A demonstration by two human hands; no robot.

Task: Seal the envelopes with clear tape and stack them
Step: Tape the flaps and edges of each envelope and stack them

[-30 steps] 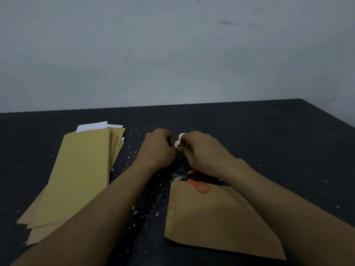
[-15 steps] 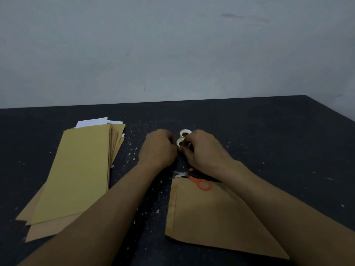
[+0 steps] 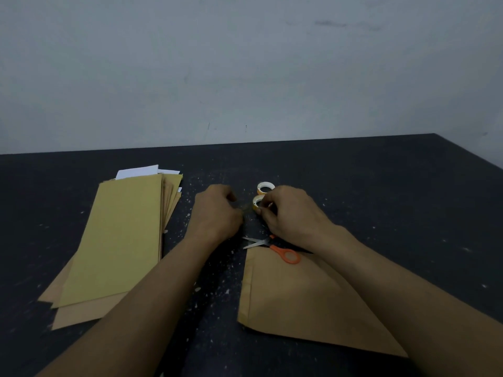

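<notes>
My right hand holds a small roll of clear tape with a white and orange core, just above the dark table. My left hand, fingers curled, pinches the free end of the tape; a short clear strip stretches between the hands. A second tape roll lies on the table behind them. One brown envelope lies flat under my right forearm. A stack of brown envelopes with white paper sticking out at the far end sits to the left.
Orange-handled scissors lie partly open at the far edge of the single envelope, just below my hands. The black table is speckled with white flecks. A plain pale wall stands behind it.
My hands have drawn slightly apart, and a short strip of tape now shows between them. The second roll behind them has come into view.
</notes>
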